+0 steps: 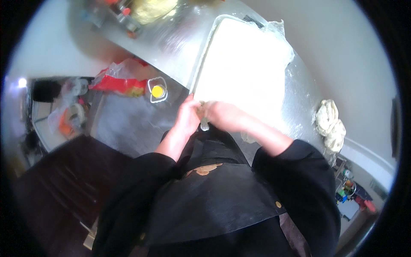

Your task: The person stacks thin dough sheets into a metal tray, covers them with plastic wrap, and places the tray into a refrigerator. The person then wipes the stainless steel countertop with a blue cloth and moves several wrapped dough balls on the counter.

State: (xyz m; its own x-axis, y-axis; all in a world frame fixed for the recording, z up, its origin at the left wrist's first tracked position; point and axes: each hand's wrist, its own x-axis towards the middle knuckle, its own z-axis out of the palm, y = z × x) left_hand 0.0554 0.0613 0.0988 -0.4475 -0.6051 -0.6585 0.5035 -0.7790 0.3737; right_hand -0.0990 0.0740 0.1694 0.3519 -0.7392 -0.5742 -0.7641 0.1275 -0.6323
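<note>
My left hand (188, 113) and my right hand (224, 115) come together at the near edge of a large white rectangular thing (244, 61), perhaps a tray or slab, too bright to tell. Between the fingers is a small greyish-brown item (201, 110), blurred, whose kind I cannot tell; its pale rounded end (205, 124) hangs below them. Both hands are closed around it. Clear plastic film (277, 29) lies crumpled at the far right corner of the white thing. My right palm and fingertips are hidden.
On the metal worktop (170, 41) a pale yellow mass (152, 11) sits far left. Red plastic packaging (118, 84) and a clear container with a yellow centre (157, 92) stand at left. Twisted dough-like pieces (330, 125) lie right. A dark apron (212, 205) covers my front.
</note>
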